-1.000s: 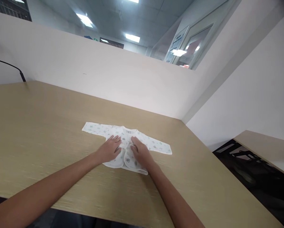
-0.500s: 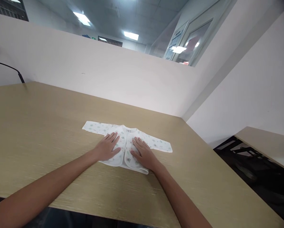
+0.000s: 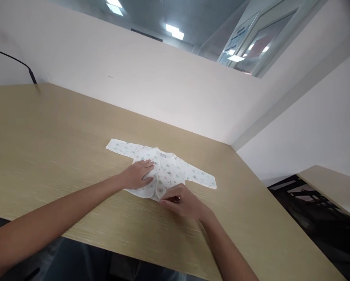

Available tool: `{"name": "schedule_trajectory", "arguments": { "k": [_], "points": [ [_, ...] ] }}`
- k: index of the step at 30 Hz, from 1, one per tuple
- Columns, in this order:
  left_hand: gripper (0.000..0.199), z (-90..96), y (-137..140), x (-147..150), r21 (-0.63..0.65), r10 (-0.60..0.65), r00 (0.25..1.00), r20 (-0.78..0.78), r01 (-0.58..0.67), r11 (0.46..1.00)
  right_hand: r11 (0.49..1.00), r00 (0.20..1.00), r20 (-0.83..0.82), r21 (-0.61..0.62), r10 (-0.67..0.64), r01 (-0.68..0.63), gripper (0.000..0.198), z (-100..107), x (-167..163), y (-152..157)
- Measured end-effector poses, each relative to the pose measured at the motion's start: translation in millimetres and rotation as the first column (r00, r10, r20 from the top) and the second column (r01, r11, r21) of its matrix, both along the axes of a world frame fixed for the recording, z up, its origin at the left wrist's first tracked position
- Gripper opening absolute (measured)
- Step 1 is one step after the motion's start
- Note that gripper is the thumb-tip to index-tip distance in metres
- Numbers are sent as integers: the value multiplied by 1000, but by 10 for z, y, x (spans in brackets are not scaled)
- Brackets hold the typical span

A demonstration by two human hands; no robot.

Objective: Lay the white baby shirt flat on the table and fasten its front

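On the wooden table [image 3: 60, 128] we keep the baby shirt [image 3: 166, 171] spread flat. Our left hand [image 3: 138, 175] still presses it with open palm, while our right hand [image 3: 182, 201] has moved back and now pinches the lower hem, fingers closed on the cloth.

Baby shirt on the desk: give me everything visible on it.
The small white baby shirt with a pale printed pattern looks like thin soft cotton. It lies flat, front up, on the light wooden table, both long sleeves spread sideways, a front opening with rounded hem flaps and a small tag at the neck. The left hand presses flat on its body; the right hand pinches the near hem.
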State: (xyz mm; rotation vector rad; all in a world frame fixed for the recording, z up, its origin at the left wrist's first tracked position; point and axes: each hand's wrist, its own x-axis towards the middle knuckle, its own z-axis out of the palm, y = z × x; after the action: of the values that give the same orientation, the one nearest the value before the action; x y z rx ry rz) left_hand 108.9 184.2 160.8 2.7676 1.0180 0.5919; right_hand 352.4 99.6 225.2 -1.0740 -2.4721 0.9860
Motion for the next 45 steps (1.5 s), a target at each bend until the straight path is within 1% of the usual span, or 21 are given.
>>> {"name": "schedule_trajectory", "arguments": {
  "k": [2, 4, 8, 10, 13, 15, 19, 23, 28, 32, 34, 35, 37, 38, 40, 41, 43, 45],
  "points": [
    [54, 13, -4, -2, -20, 8, 1000, -11, -8, 1000, 995, 999, 41, -97, 21, -17, 25, 24, 11, -26],
    [55, 28, -11, -2, -37, 9, 1000, -11, -9, 999, 992, 995, 93, -126, 21, -9, 26, 46, 15, -48],
    [55, 39, -19, -1, -35, 9, 1000, 7, -9, 999, 991, 987, 161, -130, -2, 23, 38, 90, -2, -77],
    [56, 37, -19, 1, -30, 15, 1000, -3, -15, 999, 990, 985, 174, -134, -11, 35, 37, 104, -15, -84],
    [56, 32, -17, 2, -17, 19, 1000, -8, -19, 1000, 991, 986, 160, -109, -53, 71, 31, 102, -30, -83],
    [55, 30, -16, 2, -9, 23, 1000, -8, -23, 1000, 991, 985, 150, -94, -80, 95, 31, 92, -34, -78],
    [56, 18, -20, 3, -9, 34, 998, -45, -35, 999, 991, 984, 168, -107, -66, 84, 35, 84, -29, -65],
    [62, -14, -18, 5, -2, 54, 994, -95, -55, 999, 978, 987, 151, -196, -49, 78, 37, 93, -12, -60],
    [67, -44, -9, 5, 8, 72, 990, -124, -71, 997, 940, 992, 127, -338, -11, 54, 35, 128, 26, -61],
    [70, -48, -21, 7, 8, 97, 985, -146, -97, 995, 918, 988, 157, -392, 4, 58, 36, 170, 36, -74],
    [70, -48, -34, 9, 20, 114, 981, -154, -113, 993, 936, 990, 144, -348, -3, 54, 35, 164, 16, -74],
    [69, -47, -40, 11, 28, 122, 980, -157, -119, 992, 956, 992, 128, -288, -20, 57, 33, 147, 0, -69],
    [69, -45, -51, 14, 43, 132, 978, -161, -127, 991, 990, 992, 96, -101, -87, 97, 28, 90, -41, -52],
    [69, -44, -55, 15, 47, 136, 977, -165, -130, 990, 992, 987, 94, 3, -128, 129, 25, 53, -61, -40],
    [68, -44, -59, 17, 50, 138, 975, -172, -131, 990, 968, 969, 132, 173, -208, 184, 22, -23, -98, -19],
    [68, -44, -59, 17, 50, 139, 975, -174, -132, 990, 954, 958, 165, 227, -235, 195, 22, -56, -113, -12],
    [67, -45, -57, 16, 51, 143, 974, -176, -136, 989, 940, 942, 218, 287, -254, 186, 25, -104, -133, -9],
    [67, -46, -55, 14, 51, 142, 973, -180, -135, 990, 935, 943, 236, 319, -236, 154, 22, -130, -144, -15]
  ]
}}
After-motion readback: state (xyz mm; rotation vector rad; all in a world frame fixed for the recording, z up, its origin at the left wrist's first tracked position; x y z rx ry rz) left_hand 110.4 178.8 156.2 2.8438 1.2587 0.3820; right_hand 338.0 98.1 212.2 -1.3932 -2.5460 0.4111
